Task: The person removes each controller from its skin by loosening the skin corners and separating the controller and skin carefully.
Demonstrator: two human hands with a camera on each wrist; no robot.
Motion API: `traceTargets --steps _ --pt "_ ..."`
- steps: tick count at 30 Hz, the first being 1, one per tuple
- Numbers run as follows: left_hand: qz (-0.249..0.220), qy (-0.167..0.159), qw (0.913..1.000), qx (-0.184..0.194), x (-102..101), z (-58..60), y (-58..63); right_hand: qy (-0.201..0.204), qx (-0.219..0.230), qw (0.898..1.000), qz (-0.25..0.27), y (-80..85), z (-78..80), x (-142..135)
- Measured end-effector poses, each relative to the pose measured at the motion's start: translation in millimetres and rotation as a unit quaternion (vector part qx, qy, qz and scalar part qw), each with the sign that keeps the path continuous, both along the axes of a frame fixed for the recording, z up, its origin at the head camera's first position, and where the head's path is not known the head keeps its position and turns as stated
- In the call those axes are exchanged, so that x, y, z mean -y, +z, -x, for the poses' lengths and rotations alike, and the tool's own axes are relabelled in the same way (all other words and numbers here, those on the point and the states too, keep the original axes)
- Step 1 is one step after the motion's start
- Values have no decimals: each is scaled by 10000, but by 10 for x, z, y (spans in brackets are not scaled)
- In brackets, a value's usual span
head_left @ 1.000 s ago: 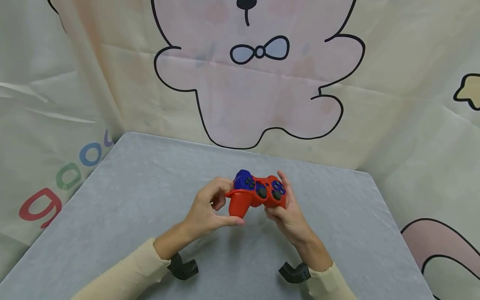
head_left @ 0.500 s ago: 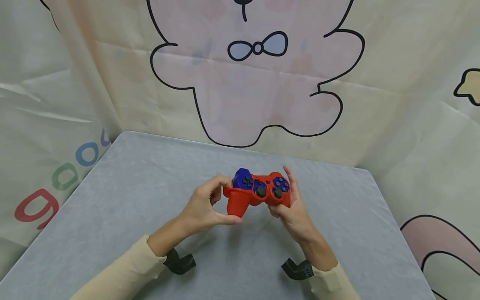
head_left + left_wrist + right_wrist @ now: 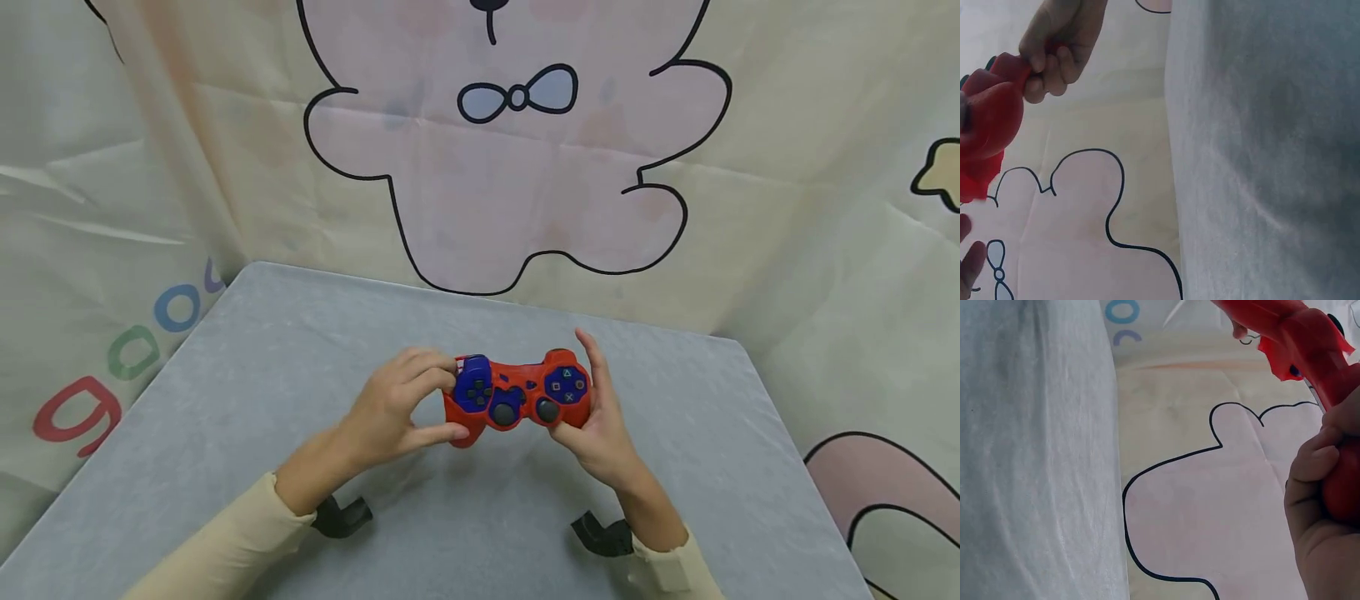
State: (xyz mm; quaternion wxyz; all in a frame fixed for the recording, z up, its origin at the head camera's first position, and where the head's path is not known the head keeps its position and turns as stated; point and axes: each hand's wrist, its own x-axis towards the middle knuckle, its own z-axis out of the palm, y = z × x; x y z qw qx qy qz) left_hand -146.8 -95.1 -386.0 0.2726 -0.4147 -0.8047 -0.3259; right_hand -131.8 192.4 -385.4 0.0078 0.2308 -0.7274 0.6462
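A blue game controller (image 3: 476,385) with dark thumbsticks and buttons sits in a red soft cover (image 3: 521,377), held above the table. At its left end my left hand (image 3: 384,407) holds it, fingers at the upper corner and thumb against the lower end of the left handle. My right hand (image 3: 606,435) grips the right handle, with one finger pointing up beside it. In the left wrist view a loose red flap (image 3: 980,178) of the cover hangs off the controller's shoulder side. Most of the right fingers are hidden behind the handle in the head view.
A grey cloth-covered table (image 3: 315,333) lies under both hands. Pale curtains with a printed bear (image 3: 525,192) stand behind it and at both sides. Black wrist mounts (image 3: 342,517) jut inward from both sleeves.
The controller has tilted so that its button face shows more fully, and its left end has levelled. My left hand has shifted slightly left, my right hand slightly right.
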Motion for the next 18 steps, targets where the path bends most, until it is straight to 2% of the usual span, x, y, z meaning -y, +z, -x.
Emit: traceTargets --steps 2,4,7,9,12,15,16,18 --pt "-178 77 9998 -103 -18 3 -25 -60 -21 10000 51 -13 -1 2" --pt "-399 107 9991 -27 -38 3 -54 -135 -33 9999 56 -30 0 6" --pt "-783 -98 9955 528 -59 -6 -88 -273 -47 9996 -60 -56 -3 17" --pt "-1043 -296 9890 1006 -67 -17 -103 -339 -75 9992 -173 -68 -6 28" --pt "-1472 -461 9735 1689 -80 -34 -123 -407 -108 9986 -326 -83 -3 45" --pt "-1893 -346 9541 2295 -130 -42 -143 -552 -76 9977 -375 -96 5 64" --pt "-2037 -278 9443 2570 -152 -43 -155 -614 -53 9974 -370 -102 8 69" --pt "-2306 -183 9173 3242 -200 -46 -175 -733 8 9968 -316 -122 9 80"
